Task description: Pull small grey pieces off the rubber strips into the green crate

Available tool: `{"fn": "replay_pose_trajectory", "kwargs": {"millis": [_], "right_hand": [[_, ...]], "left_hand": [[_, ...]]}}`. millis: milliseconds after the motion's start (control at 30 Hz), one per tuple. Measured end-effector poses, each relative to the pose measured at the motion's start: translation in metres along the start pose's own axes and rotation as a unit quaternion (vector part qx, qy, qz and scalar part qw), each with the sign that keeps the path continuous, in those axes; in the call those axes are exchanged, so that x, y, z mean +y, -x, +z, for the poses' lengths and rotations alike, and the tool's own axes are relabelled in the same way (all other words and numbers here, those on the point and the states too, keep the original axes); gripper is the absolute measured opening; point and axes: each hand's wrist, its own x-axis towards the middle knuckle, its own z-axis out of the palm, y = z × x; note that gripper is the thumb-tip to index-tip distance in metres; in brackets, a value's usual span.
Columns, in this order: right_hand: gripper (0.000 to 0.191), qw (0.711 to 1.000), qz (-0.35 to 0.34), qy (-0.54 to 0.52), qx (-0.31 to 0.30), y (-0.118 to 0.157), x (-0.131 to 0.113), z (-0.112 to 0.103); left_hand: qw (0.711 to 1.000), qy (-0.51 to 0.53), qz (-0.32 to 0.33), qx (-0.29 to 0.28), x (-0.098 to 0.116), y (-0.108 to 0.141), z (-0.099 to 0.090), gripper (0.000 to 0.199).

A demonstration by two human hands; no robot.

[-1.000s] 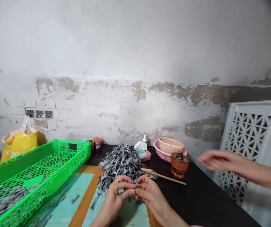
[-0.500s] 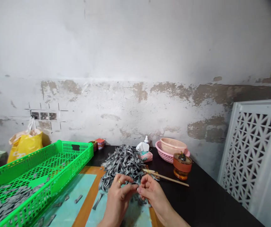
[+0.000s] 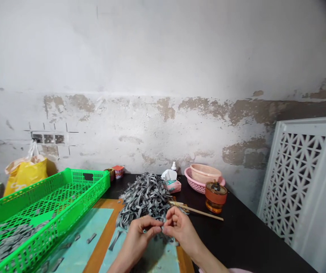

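Grey strips (image 3: 144, 197) form a loose heap, used here as the reference point. The left hand (image 3: 138, 237) and right hand (image 3: 180, 231) are directly in front of the heap, just touching its near edge. Their fingers (image 3: 172, 222) are drawn in to a narrow pinch, holding a small grey piece (image 3: 159, 229) between both hands; the fingers hide most of it, so its shape cannot be confirmed. A teal mat (image 3: 94, 222) extends in front of the heap and beneath the hands, with short grey pieces (image 3: 91, 238) lying on it.

Left of the heap is a green plastic crate (image 3: 86, 182), its floor covered with cut grey pieces (image 3: 6, 242). Beyond the crate is a yellow bag (image 3: 26, 176). Just right of the heap, wooden sticks (image 3: 197, 211) lie on a black table (image 3: 245, 231). Behind them are a tissue packet (image 3: 172, 185) and a white bottle (image 3: 174, 167). Farther right are a pink basket (image 3: 194, 185) holding a peach bowl (image 3: 204, 172), and an amber jar (image 3: 215, 199). A white lattice panel (image 3: 290, 182) stands well right of the heap.
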Motion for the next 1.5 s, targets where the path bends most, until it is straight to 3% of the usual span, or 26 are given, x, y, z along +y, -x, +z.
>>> {"fn": "replay_pose_trajectory", "kwargs": {"millis": [267,533,1133,1333,1500], "right_hand": [[0.026,0.999,0.018,0.049,-0.007,0.002,-0.005,0.001],[0.025,0.999,0.001,0.042,-0.001,0.004,-0.013,0.005],[0.026,0.999,-0.009,0.032,0.015,0.001,-0.013,0.005],[0.028,1.0,0.021,0.017,-0.012,0.0,-0.006,0.006],[0.022,0.999,-0.005,0.034,-0.01,0.001,-0.012,0.006]], "left_hand": [[0.995,-0.072,0.058,-0.021,0.012,0.008,0.006,0.013],[0.998,0.064,-0.003,-0.006,0.012,0.008,0.01,0.015],[1.0,0.015,0.015,-0.007,0.013,0.006,0.01,0.016],[0.999,-0.018,0.027,-0.007,0.009,0.006,0.009,0.015],[0.999,-0.022,0.024,-0.014,0.009,0.005,0.009,0.015]]}}
